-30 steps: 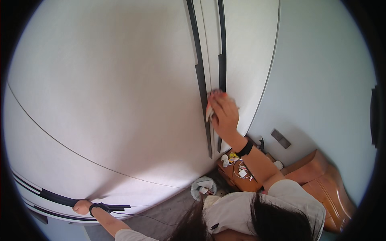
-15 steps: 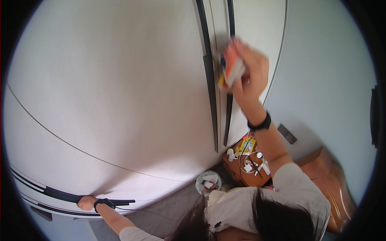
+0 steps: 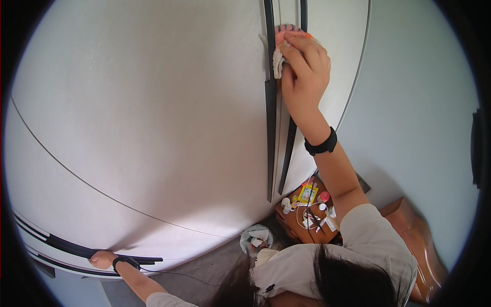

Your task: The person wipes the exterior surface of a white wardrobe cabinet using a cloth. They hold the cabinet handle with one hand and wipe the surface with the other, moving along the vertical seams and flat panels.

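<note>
Pink and white cloth [image 3: 280,40] sits bunched under a person's right hand [image 3: 309,64], its fingers clasping the fabric at the narrow strip between the wardrobe's [image 3: 153,102] two upright dark handles [image 3: 270,128], probably gathered small to fit that slim space. At the wardrobe's lower left, the left hand [image 3: 103,259] is curled around a low dark handle [image 3: 69,247], seemingly a brace for the long reach; its far fingertips are hidden. Just beside the wardrobe's lower right corner, a brown nightstand [image 3: 294,220] carries small containers [image 3: 324,196], perhaps for easy access. A plastic-lined bin [image 3: 245,239] stands near the wardrobe's foot, likely for scraps.
</note>
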### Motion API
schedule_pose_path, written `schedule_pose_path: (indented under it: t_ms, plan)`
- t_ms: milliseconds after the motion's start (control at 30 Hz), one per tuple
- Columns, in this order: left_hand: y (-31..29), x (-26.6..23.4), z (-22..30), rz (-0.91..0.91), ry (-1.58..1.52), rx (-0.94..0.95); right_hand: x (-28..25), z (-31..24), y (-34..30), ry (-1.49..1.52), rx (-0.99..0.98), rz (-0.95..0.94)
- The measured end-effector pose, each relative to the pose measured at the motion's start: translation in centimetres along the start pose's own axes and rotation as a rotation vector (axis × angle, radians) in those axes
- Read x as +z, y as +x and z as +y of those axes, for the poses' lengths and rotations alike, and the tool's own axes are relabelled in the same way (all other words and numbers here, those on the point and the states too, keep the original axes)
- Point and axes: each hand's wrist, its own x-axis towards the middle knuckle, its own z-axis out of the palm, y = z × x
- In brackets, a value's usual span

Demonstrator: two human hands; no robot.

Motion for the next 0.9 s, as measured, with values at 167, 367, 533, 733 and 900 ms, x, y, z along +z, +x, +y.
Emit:
schedule_pose_path:
  t_ms: [167,367,533,733,900]
  plan:
    - [-0.6,-0.4,0.8,-0.012,-0.004,0.047,-1.0,0.1,-2.1,0.029,0.02,-0.087]
    - [-1.1,-1.3,1.7,-0.023,-0.026,0.001,-2.4,-0.7,-4.9,0.021,0.032,-0.147]
    - [-1.0,-1.3,1.7,-0.009,-0.01,0.045,-2.9,-1.0,-6.8,0.015,0.06,-0.162]
    - [-0.9,-1.5,1.6,-0.002,-0.009,0.049,-4.0,-1.6,-8.9,0.002,0.069,-0.208]
    - [-1.2,-1.7,2.3,-0.044,0.001,0.005,-5.1,-1.7,-11.9,-0.006,0.085,-0.257]
